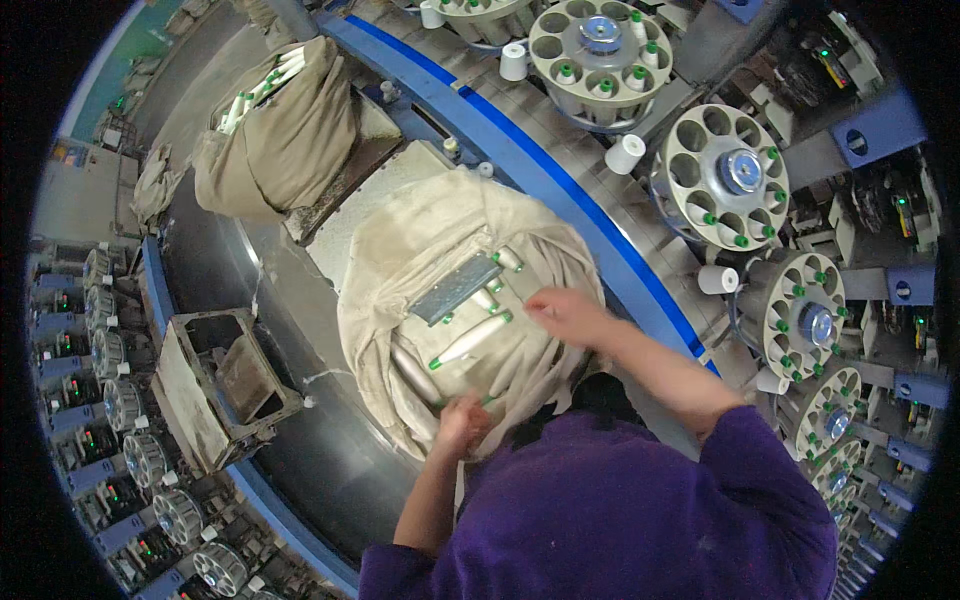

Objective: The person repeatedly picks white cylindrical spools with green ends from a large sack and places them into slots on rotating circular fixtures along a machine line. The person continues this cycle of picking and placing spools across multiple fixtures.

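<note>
A large beige cloth sack (390, 235) stands before me with its mouth spread wide. Inside lie several white yarn bobbins (470, 342) with green tips, along with a dark grey flat rectangular piece (455, 288). My left hand (465, 425) is at the sack's near edge, fingers curled in beside a green tip; what they grip is hidden. A pale, blurred shape shows just above that hand. Over the right side of the opening is my right hand (570, 316), smeared by motion, its fingers bent toward the bobbins.
Round bobbin magazines (720, 175) line the machine on the right, above a blue rail (590, 220). Another bobbin-filled sack (280, 150) stands at the far left. A worn metal box frame (225, 385) sits on the left, with more machines beyond it.
</note>
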Available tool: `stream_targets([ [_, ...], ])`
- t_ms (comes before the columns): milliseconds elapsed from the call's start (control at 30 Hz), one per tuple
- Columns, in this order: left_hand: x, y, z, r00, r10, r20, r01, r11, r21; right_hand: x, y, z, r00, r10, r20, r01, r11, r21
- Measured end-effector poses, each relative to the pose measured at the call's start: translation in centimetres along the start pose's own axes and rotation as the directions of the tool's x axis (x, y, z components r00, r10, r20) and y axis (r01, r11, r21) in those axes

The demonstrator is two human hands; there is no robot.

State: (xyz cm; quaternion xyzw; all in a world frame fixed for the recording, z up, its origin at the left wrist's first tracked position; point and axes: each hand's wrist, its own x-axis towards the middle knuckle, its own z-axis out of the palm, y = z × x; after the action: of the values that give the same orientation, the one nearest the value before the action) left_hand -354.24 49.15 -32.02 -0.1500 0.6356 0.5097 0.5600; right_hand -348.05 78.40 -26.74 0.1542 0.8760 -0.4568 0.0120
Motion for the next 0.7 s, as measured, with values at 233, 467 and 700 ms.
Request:
stream_targets([
  [233,6.0,-1.2,-7.2,0.822,0.294,-0.488,-0.253,0.956,0.149,1.1,5.0,13.7,0.898,0.066,0.436,0.191,0.833,-0.519],
  [467,10.0,2.8,-9.7,0.699,0.538,-0.471,-0.14,0.749,0.648,1.2,6.9,12.9,0.912,0.141,0.386,0.049,0.896,-0.442],
  [700,13.2,5.8,-11.0,0.821,0.334,-0.463,-0.315,0.941,0.121,9.6,4.6,16.0,0.96,0.123,0.25,0.017,0.871,-0.491],
])
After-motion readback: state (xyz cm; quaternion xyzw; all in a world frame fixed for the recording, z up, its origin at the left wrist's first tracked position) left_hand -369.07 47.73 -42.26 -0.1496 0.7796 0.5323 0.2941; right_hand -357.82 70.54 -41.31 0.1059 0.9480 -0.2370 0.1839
